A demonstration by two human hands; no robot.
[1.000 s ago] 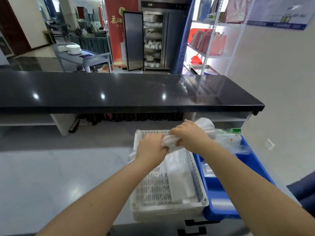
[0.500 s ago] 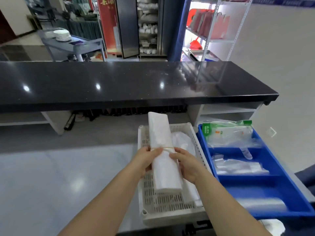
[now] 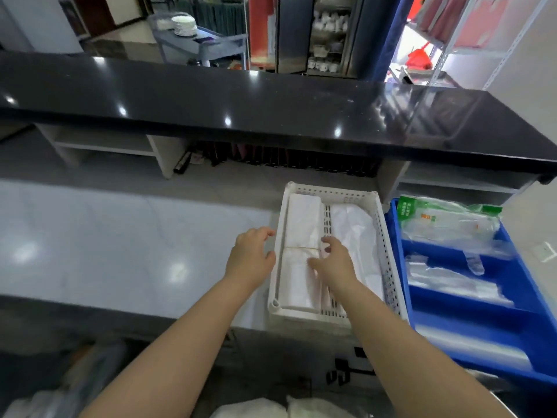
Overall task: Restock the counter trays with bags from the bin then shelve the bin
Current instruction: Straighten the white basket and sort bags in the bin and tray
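Left hand point(image 3: 251, 254), head view: held loosely open, nothing gripped, just outside the 9 o'clock rim of the white tray point(image 3: 388, 267). Right hand point(image 3: 330, 260): fingers spread, resting on the banded bundle of bags point(image 3: 301, 236), which lies lengthwise in the tray's 9 o'clock half. Loose white bags point(image 3: 358, 236) are noted in the 3 o'clock half. Blue tray point(image 3: 524, 285) is set at 3 o'clock on the bench point(image 3: 120, 251). Step judged: restocking, bundle placed. Next: both hands to be withdrawn and another bundle fetched; bin not identified.

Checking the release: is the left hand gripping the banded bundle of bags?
No, the left hand hovers outside the left wall of the white tray with loose fingers, while the banded bundle lies in the tray.
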